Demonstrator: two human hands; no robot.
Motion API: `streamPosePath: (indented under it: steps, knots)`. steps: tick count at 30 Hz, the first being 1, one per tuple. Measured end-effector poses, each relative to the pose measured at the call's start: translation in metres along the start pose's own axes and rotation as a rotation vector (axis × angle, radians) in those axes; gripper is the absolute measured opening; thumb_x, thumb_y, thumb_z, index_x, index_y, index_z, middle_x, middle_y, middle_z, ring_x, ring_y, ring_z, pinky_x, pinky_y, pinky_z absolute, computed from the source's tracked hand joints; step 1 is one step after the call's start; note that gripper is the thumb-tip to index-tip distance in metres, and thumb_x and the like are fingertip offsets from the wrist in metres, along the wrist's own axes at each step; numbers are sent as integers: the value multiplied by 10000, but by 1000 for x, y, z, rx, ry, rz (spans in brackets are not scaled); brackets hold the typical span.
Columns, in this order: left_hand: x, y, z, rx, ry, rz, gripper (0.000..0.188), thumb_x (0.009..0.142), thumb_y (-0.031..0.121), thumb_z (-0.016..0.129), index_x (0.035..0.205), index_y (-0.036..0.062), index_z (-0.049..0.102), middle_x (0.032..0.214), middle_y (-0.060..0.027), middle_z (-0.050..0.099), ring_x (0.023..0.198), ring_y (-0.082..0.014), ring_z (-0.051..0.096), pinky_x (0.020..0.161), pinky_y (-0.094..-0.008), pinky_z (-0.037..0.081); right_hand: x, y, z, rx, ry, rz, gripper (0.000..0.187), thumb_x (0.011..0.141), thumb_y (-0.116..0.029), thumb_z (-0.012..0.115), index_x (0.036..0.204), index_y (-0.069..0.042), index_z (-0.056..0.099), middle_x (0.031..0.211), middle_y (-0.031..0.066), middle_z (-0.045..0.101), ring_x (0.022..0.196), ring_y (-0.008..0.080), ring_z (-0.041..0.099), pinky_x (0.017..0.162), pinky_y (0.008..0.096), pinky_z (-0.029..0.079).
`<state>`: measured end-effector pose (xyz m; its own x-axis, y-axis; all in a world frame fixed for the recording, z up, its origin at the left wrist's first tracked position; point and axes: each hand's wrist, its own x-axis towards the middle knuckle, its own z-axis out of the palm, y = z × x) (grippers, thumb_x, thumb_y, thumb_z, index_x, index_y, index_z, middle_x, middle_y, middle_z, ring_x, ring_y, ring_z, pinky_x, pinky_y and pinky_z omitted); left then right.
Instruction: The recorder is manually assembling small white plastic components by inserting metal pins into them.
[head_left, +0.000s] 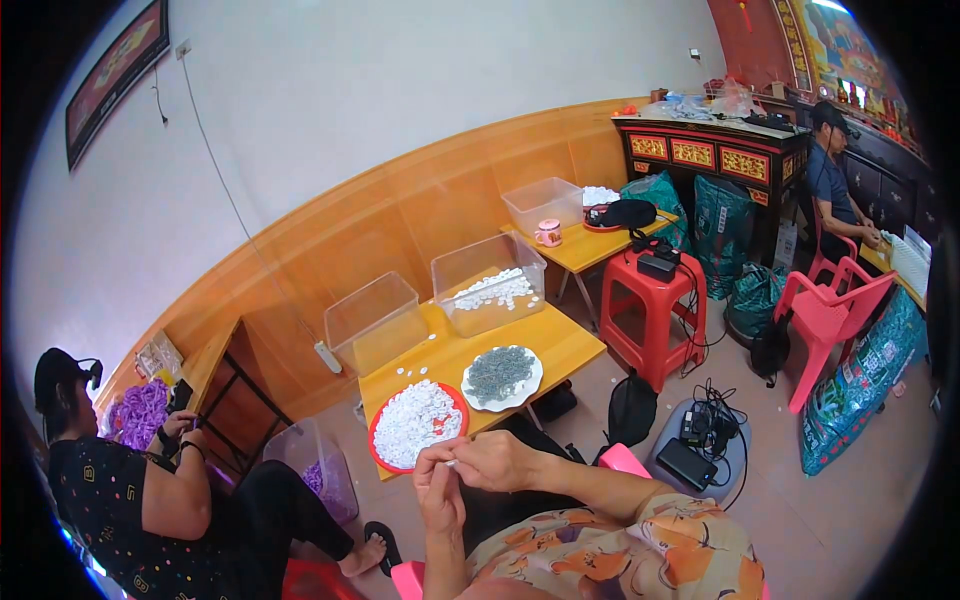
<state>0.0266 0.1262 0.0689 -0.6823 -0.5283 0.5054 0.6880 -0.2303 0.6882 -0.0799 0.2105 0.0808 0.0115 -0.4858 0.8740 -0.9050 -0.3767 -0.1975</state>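
My left hand [438, 490] and my right hand [503, 461] meet in front of me, fingertips pinched together. Between them shows a small white piece [452, 463], too small to make out its kind. Just beyond the hands, a red plate [374, 438] is heaped with small white pieces [412, 415]. To its right lies a white plate [537, 377] with a pile of small grey pieces [500, 372]. Both plates rest at the near edge of a yellow wooden table [572, 346].
Two clear plastic bins [375, 318] stand at the table's back; the right one holds white pieces. Right of it are a red stool [652, 310], cables and a black adapter [686, 463]. A person [130, 480] sits at left by purple pieces [140, 412]; another [838, 180] sits far right.
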Motion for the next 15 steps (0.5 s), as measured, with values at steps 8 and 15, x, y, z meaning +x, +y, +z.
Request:
streamPosePath:
  steps: [8, 15]
  knots:
    - [3, -18, 14, 40, 227, 52, 125, 887, 108, 517, 969, 14, 517, 1070, -155, 577, 919, -187, 568, 832, -277, 442, 6, -17, -2, 416, 39, 400, 114, 857, -76, 494, 904, 19, 535, 701, 148, 572, 610, 283, 594, 547, 324, 470]
    - [7, -19, -5, 75, 356, -124, 138, 894, 171, 528, 971, 57, 535, 909, -47, 600, 727, -72, 565, 606, -187, 462, 2, 2, 5, 293, 128, 208, 149, 849, -60, 480, 964, 25, 524, 835, 156, 582, 757, 309, 595, 644, 337, 469]
